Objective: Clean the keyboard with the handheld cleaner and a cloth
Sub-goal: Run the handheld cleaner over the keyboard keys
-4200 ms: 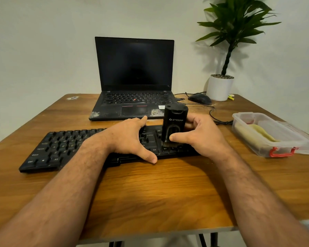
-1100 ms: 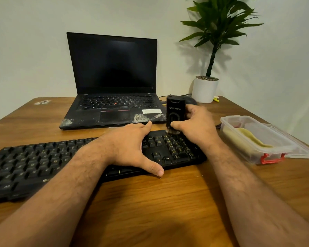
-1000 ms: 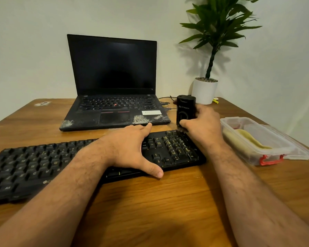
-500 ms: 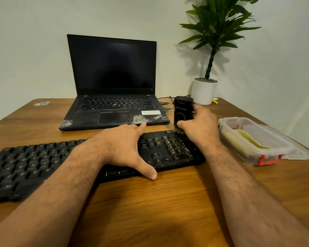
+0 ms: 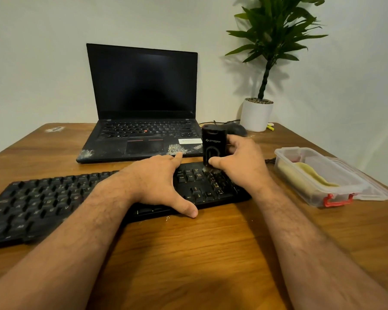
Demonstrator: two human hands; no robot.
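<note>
A long black keyboard lies across the wooden table. My left hand lies flat on its right half, fingers straight, thumb over the front edge. My right hand grips a black handheld cleaner upright, its brush end down on the keys at the keyboard's far right corner. A yellow cloth lies in a clear plastic box to the right.
An open black laptop with dusty palm rests stands behind the keyboard. A black mouse with a cable and a potted plant sit at the back right. The box's lid lies beside it. Small crumbs dot the wood in front of the keyboard.
The cleaner has been brushing to and fro over the keyboard's right end; since half a second ago it has shifted slightly towards me. My left hand has stayed in place on the keyboard.
</note>
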